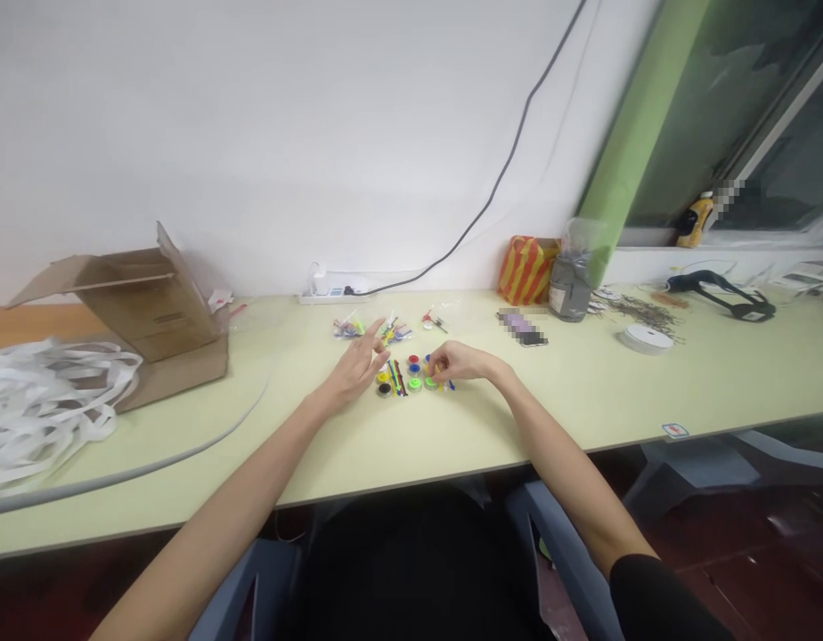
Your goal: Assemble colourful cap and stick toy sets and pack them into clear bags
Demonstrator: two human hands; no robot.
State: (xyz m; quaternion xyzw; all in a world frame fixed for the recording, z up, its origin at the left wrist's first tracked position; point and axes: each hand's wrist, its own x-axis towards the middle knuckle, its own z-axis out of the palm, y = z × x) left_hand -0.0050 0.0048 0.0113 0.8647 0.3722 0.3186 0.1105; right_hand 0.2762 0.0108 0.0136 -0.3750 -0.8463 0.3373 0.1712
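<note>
Small round coloured discs stand in short rows on the pale table, among them a black disc (pixel 384 389), a red disc (pixel 413 360) and a green disc (pixel 415 385). Thin coloured strips (pixel 397 377) lie between the rows. My left hand (pixel 354 367) is open beside the left row, its fingers stretched forward and apart. Over the right row, my right hand (pixel 460 361) has its fingertips pinched together, pointing down. Whatever they hold, if anything, is hidden. Just beyond my hands is a heap of small colourful pieces (pixel 348 328), seemingly in clear plastic.
An open cardboard box (pixel 154 303) and a pile of white strapping (pixel 44 409) occupy the left. A power strip (pixel 328 296) sits against the wall. Rightward are a phone (pixel 524 328), a striped bag (pixel 524 270), a grey container (pixel 570 285) and a white spool (pixel 645 338).
</note>
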